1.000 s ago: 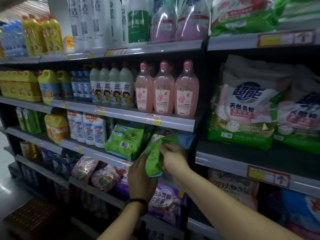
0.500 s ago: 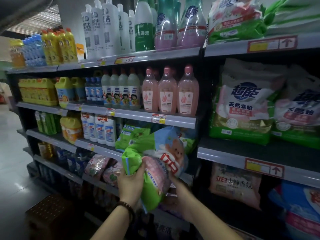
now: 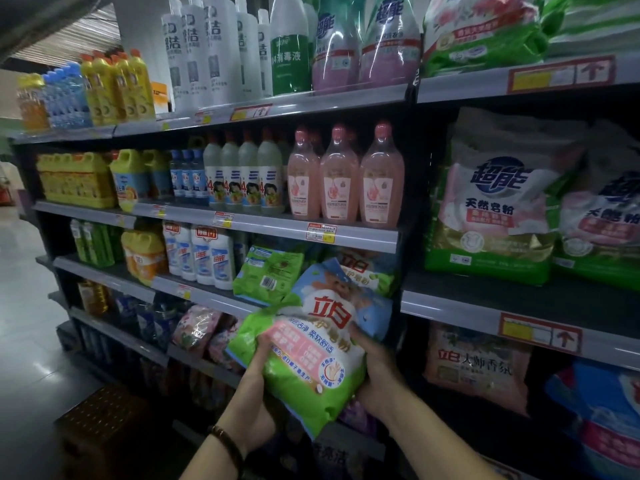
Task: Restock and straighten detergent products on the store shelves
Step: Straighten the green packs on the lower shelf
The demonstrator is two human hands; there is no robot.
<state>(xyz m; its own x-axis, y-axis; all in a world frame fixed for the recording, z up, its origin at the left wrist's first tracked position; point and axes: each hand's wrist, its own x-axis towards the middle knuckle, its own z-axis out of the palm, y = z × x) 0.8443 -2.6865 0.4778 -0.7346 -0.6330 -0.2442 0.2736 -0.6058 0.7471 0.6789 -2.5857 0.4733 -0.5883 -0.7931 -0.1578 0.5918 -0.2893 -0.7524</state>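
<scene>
Both hands are holding one soft bag (image 3: 313, 355) of washing powder out in front of the shelf (image 3: 207, 299), face toward the camera and top tilted back toward the gap it belongs in. The left hand (image 3: 254, 393) is cupping the bag's lower left edge from beneath, and the right hand (image 3: 372, 372) is gripping its right side with fingers wrapping behind; neither is free. A second bag (image 3: 367, 271) of the same print is sitting behind on the shelf, and a green pack (image 3: 268, 273) is leaning just beside it, back label facing out. The step in hand looks like seating the bag upright with its label forward. To do that well, the hands should be lifting the base clear of the shelf lip, not dragging it over the price tag (image 3: 184, 291), then sliding it in until it is touching the bag behind. Powder bags slump, so pressing the bottom flat before letting go should be helping it stand. The leaning green pack could be tipping if nudged, so approaching from the right is safer.
</scene>
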